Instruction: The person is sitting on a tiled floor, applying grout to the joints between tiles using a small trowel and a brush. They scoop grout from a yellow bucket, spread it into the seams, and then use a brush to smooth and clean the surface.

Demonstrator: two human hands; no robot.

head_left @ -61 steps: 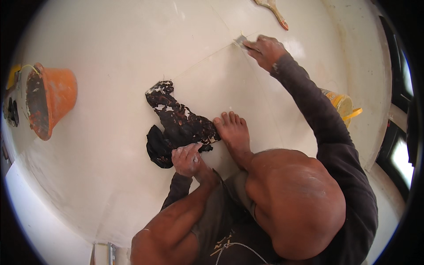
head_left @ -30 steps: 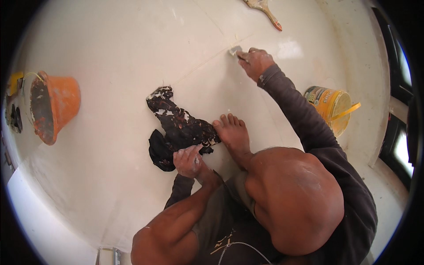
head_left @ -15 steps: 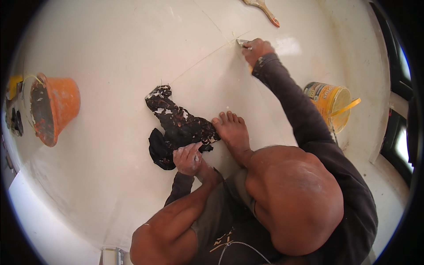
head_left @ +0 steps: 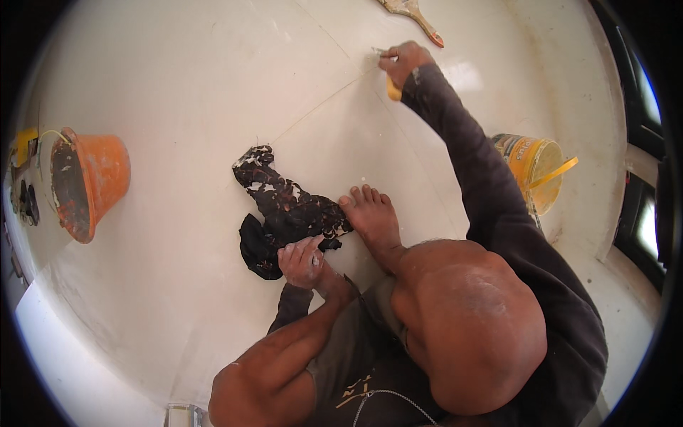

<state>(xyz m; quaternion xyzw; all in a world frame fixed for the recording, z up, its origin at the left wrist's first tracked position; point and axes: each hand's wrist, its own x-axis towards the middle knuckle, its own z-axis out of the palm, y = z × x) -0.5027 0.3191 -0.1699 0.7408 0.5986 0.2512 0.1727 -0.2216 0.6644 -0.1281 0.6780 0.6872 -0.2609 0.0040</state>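
The person's right hand [head_left: 407,62] is closed around a small scraper [head_left: 394,88], its yellow handle end poking out below the fist. Over the last second this hand has reached farther from the body and turned, so the blade shows as a thin sliver; its working spot seems to have moved just past where thin lines [head_left: 316,108] cross on the pale floor [head_left: 192,213]. Blade contact is unclear.

The left hand [head_left: 301,262] stays by the lower left leg, fingers bent together; I cannot tell whether it holds anything. Just ahead lies a crumpled dark cloth [head_left: 281,203].

Farther out, a paintbrush [head_left: 418,16] lies beyond the right hand, a yellow bucket [head_left: 523,160] to its right, and an orange bucket [head_left: 107,174] well left of the left hand.
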